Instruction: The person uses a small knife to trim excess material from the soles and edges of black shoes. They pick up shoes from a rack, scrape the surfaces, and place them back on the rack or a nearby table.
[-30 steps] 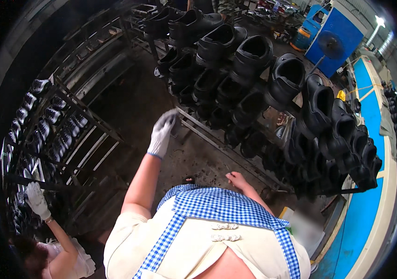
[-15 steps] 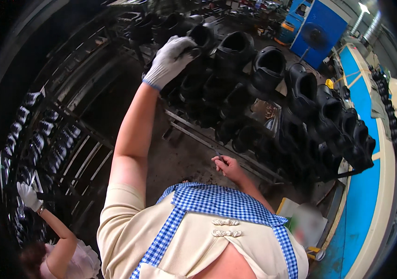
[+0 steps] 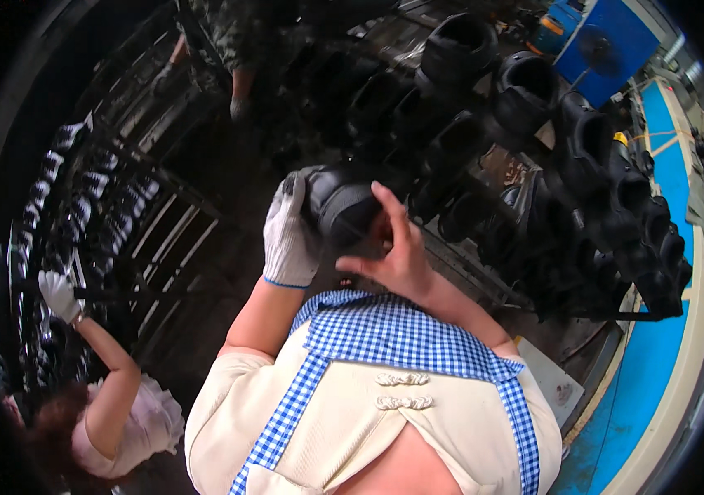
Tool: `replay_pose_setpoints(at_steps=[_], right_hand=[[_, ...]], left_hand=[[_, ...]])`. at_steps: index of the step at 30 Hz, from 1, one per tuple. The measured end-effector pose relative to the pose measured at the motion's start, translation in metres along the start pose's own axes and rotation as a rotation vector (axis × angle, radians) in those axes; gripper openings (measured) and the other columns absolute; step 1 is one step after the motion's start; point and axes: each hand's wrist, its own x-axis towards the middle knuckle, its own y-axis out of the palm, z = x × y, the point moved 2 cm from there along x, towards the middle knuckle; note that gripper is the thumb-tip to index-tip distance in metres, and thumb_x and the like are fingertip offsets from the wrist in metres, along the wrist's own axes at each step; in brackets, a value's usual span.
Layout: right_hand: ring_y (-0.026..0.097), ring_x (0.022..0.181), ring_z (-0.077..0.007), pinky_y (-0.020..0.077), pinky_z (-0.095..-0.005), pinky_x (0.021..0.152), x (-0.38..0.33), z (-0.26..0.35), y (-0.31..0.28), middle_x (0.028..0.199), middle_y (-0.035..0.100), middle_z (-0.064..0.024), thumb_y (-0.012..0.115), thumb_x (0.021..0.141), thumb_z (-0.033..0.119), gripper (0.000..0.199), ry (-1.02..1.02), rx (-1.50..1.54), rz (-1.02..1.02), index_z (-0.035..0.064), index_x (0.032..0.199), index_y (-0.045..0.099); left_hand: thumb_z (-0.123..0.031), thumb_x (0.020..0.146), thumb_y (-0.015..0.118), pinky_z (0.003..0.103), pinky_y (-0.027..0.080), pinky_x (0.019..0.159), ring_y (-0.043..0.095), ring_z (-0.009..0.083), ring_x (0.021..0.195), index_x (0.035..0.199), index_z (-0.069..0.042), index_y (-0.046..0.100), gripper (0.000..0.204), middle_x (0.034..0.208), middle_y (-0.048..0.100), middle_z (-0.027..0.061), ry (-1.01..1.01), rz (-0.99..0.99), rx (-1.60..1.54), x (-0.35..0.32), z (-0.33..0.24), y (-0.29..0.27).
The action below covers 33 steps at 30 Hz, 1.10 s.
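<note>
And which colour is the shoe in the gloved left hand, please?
The shoe is black; it shows best in the head view.

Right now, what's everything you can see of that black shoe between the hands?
The dull black, leather-looking shoe is held in the air beyond the blue checked apron, its dark opening facing the bare right hand. A curved band edges it. The white-gloved left hand grips one side; the right's contact is unclear.

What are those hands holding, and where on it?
A rounded, black shoe: the white-knit-gloved left hand grips its left side. The bare right hand is at its right side, grip unclear.
</note>
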Motion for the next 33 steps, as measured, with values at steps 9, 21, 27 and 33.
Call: replay_pose_setpoints(at_steps=[9,21,27,33], right_hand=[[0.059,0.08,-0.0141,0.0483,-0.0261,0.063,0.023,-0.046,-0.007,0.093,0.059,-0.0079,0.054,0.1,0.033,0.041,0.062,0.316,0.119,0.0039,0.127,0.059],[0.058,0.064,-0.0152,0.0479,-0.0223,0.051,0.002,-0.007,-0.038,0.086,0.059,-0.009,0.064,0.09,0.001,0.036,0.065,-0.279,0.123,0.0098,0.125,0.065],[0.056,0.062,-0.0147,0.0458,-0.0242,0.051,0.003,-0.004,-0.046,0.086,0.058,-0.0091,0.065,0.088,-0.002,0.038,0.088,-0.341,0.129,0.0075,0.125,0.065],[0.058,0.061,-0.0164,0.0484,-0.026,0.051,0.004,-0.001,-0.047,0.083,0.056,-0.0093,0.065,0.089,0.002,0.038,0.109,-0.413,0.14,0.0091,0.127,0.063]], left_hand=[[-0.04,0.097,0.049,0.039,0.048,0.097,0.06,0.0253,0.113,0.128,-0.005,0.055,0.047,0.124,0.062,0.0127,-0.413,0.209,-0.297,-0.03,-0.002,-0.01],[0.003,0.086,0.065,0.034,0.054,0.082,0.063,0.0258,0.102,0.126,-0.007,0.057,0.042,0.117,0.061,0.0134,0.189,-0.114,0.538,-0.024,0.032,-0.017],[-0.024,0.096,0.061,0.03,0.053,0.075,0.062,0.0164,0.088,0.117,-0.006,0.06,0.027,0.106,0.063,0.0073,-0.029,-0.112,0.524,-0.02,0.049,-0.001],[-0.03,0.094,0.065,0.025,0.048,0.073,0.059,0.0101,0.086,0.109,-0.003,0.064,0.031,0.098,0.065,0.0033,-0.043,-0.243,0.367,-0.017,0.065,0.007]])
